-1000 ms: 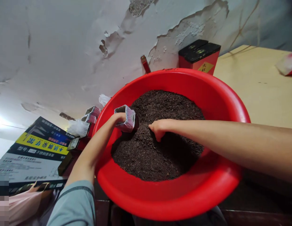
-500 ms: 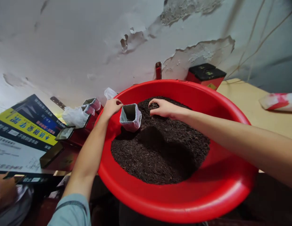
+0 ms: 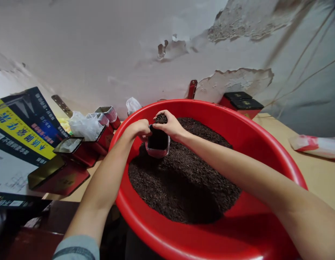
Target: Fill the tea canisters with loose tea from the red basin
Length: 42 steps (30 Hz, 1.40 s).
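Note:
A big red plastic basin [image 3: 260, 151] holds a heap of dark loose tea leaves [image 3: 183, 180]. Inside it, on the heap's far left part, stands a small square container with a clear plastic bag lining [image 3: 158, 153], its mouth facing up. My left hand [image 3: 141, 129] is closed on the container's left rim. Over the far edge of that mouth, my right hand [image 3: 168, 125] is cupped around a handful of tea leaves [image 3: 161, 118]. The container's inside looks dark, and I cannot tell how full it is.
Left of the basin stand several red tins [image 3: 66, 177], some with plastic bags [image 3: 86, 126] in them. A printed cardboard box [image 3: 23, 141] is at far left. Black-lidded red boxes [image 3: 243, 103] and a red-and-white packet [image 3: 317, 145] lie right, before a peeling wall [image 3: 102, 54].
My right hand has moved left from the heap to the container's mouth, with tea leaves in it. My left hand has closed on the container's rim. The view has shifted slightly.

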Tool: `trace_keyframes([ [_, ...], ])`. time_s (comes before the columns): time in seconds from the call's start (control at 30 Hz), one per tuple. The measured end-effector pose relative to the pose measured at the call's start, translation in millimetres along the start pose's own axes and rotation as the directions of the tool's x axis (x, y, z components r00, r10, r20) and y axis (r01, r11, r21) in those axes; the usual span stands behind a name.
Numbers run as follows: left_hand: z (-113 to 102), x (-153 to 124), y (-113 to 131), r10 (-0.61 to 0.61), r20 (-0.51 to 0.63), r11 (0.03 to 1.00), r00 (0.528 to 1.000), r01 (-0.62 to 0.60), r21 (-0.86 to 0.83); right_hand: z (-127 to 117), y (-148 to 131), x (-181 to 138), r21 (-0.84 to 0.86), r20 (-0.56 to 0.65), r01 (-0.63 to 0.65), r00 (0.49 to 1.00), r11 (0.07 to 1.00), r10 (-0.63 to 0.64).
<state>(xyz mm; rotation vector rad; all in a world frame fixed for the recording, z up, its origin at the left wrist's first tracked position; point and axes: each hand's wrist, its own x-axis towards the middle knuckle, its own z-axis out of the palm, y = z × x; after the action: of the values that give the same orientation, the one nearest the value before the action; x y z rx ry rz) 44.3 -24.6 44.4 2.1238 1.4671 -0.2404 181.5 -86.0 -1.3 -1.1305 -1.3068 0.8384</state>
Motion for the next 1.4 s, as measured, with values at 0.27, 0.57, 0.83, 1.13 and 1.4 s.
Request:
trace_keyframes([
  [0.27, 1, 3, 0, -0.014, 0.01, 0.999, 1.0, 0.014, -0.036, 9, 5, 9, -0.037, 0.047, -0.046, 0.998, 0.998, 0.048],
  [0.57, -1, -8, 4, -0.022, 0.005, 0.998, 1.0, 0.022, 0.058, -60, 1, -18, -0.534, 0.023, -0.019, 0.999, 0.845, 0.037],
  [0.83, 7, -25, 19, -0.025, 0.147, 0.993, 0.989, 0.008, 0.115, -104, 86, -65, -0.94, 0.002, -0.167, 0.87, 0.298, 0.493],
  [1.13, 7, -22, 20, -0.04, 0.061, 0.997, 0.997, 0.035, 0.072, -85, 92, -65, -0.927, -0.02, -0.169, 0.914, 0.336, 0.404],
  [1.4, 13, 17, 5, 0.03, -0.307, 0.942, 0.951, 0.076, 0.327, -98, 71, -41, -0.873, -0.011, -0.209, 0.912, 0.441, 0.41],
])
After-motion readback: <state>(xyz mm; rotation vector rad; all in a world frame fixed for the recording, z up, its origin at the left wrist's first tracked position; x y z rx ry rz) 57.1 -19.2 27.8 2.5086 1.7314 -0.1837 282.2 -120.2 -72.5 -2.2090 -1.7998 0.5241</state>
